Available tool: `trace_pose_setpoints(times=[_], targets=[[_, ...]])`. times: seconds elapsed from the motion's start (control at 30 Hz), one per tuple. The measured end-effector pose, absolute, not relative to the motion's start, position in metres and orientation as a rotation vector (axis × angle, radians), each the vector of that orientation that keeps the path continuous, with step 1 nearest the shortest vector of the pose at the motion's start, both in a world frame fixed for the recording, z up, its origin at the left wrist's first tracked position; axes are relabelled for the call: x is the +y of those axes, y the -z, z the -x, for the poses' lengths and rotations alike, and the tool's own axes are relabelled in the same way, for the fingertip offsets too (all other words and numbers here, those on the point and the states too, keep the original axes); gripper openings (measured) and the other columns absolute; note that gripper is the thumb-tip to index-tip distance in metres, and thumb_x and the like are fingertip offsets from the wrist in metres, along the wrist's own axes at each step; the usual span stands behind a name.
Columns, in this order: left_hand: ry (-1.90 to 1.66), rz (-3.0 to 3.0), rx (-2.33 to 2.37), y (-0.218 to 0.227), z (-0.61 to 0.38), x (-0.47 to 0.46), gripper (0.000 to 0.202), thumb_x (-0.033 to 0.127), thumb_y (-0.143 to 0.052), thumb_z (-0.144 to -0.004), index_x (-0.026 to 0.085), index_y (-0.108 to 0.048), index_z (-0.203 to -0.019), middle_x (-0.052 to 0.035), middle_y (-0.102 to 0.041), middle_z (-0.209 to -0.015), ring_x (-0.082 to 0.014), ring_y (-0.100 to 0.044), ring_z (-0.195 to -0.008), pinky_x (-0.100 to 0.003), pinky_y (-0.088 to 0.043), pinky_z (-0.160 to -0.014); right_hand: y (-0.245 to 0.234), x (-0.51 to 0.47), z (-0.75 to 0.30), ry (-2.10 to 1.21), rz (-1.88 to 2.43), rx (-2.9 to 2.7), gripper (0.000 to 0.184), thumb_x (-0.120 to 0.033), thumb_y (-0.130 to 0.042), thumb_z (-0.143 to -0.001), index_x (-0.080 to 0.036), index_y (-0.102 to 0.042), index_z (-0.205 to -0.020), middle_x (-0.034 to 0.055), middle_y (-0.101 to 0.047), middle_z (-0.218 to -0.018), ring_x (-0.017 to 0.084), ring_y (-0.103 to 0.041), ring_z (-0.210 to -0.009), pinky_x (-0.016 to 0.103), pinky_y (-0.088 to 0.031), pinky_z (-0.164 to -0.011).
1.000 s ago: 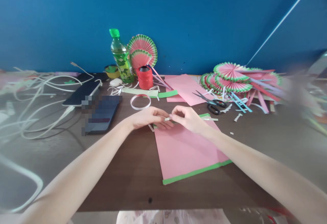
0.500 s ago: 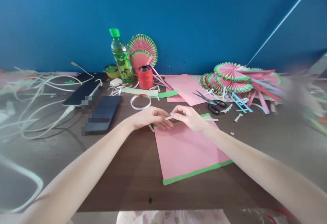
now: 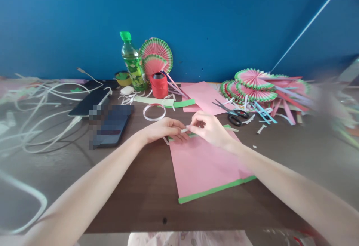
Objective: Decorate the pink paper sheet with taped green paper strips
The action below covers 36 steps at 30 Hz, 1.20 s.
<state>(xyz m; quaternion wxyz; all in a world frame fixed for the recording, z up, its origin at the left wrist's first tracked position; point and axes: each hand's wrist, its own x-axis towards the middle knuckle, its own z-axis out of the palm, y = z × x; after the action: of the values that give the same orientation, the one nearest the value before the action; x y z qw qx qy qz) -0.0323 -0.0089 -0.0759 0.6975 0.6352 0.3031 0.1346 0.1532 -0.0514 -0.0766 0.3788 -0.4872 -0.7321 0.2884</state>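
Observation:
A pink paper sheet with green strips along its near and far edges lies on the table. Over its far edge, my left hand has its fingers stretched out, the lower ones resting at the green border. My right hand pinches one end of a small whitish strip between thumb and forefinger. The strip's other end is at my left thumb; whether the thumb grips it I cannot tell. Another pale strip sticks out past the sheet's far right corner.
Behind the hands are a tape roll, a red spool, a green-capped bottle and more pink paper. Scissors lie open to the right, before pleated paper fans. Phones and white cables occupy the left.
My right hand has shifted slightly and its wrist has turned, with the knuckles a little higher. The strip, my left hand and the paper look nearly unchanged.

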Motion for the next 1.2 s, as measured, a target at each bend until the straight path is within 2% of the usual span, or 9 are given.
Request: trace_pose_setpoints(times=[0.13,0.27,0.7,0.97,1.2], targets=[[-0.282,-1.426,0.668,0.076,0.032,-0.009,0.020,0.010,-0.050,-0.074,0.010,-0.061,-0.090,-0.0103,-0.070,-0.083,-0.0156,-0.066,-0.074,-0.026,-0.049,-0.069,0.079,-0.051,-0.154,-0.884,1.283,-1.842,0.016,-0.028,-0.056,-0.072,-0.018,-0.049,-0.062,-0.0004,-0.056,-0.062,0.012,-0.051,-0.058,0.026,-0.038,-0.055],[-0.276,-1.434,0.666,0.075,0.032,-0.009,0.021,0.011,-0.050,-0.073,0.010,-0.061,-0.091,-0.0108,-0.070,-0.084,-0.0157,-0.066,-0.075,-0.026,-0.049,-0.069,0.081,-0.048,-0.156,-0.958,1.268,-1.827,0.015,-0.029,-0.056,-0.072,-0.018,-0.051,-0.064,-0.0002,-0.058,-0.063,0.013,-0.053,-0.059,0.026,-0.039,-0.056],[-0.311,-1.456,0.667,0.076,0.031,-0.010,0.021,0.013,-0.052,-0.073,0.011,-0.059,-0.093,-0.0103,-0.068,-0.092,-0.0166,-0.064,-0.082,-0.026,-0.050,-0.072,0.078,-0.048,-0.158,-0.930,1.270,-1.877,0.013,-0.028,-0.051,-0.075,-0.017,-0.053,-0.068,0.0009,-0.059,-0.067,0.013,-0.053,-0.062,0.026,-0.039,-0.057],[-0.277,-1.467,0.708,0.073,0.030,-0.012,0.021,0.011,-0.050,-0.074,0.011,-0.062,-0.091,-0.0074,-0.070,-0.080,-0.0141,-0.065,-0.073,-0.024,-0.050,-0.069,0.079,-0.044,-0.161,-1.193,1.256,-1.793,0.012,-0.027,-0.054,-0.074,-0.016,-0.055,-0.069,0.0037,-0.064,-0.070,0.015,-0.058,-0.065,0.029,-0.044,-0.061],[-0.284,-1.447,0.723,0.073,0.030,-0.012,0.022,0.011,-0.051,-0.074,0.011,-0.062,-0.093,-0.0073,-0.070,-0.078,-0.0139,-0.065,-0.070,-0.026,-0.050,-0.068,0.081,-0.041,-0.163,-1.025,1.297,-1.856,0.014,-0.028,-0.057,-0.070,-0.016,-0.057,-0.064,0.0022,-0.061,-0.069,0.014,-0.056,-0.065,0.028,-0.044,-0.063]])
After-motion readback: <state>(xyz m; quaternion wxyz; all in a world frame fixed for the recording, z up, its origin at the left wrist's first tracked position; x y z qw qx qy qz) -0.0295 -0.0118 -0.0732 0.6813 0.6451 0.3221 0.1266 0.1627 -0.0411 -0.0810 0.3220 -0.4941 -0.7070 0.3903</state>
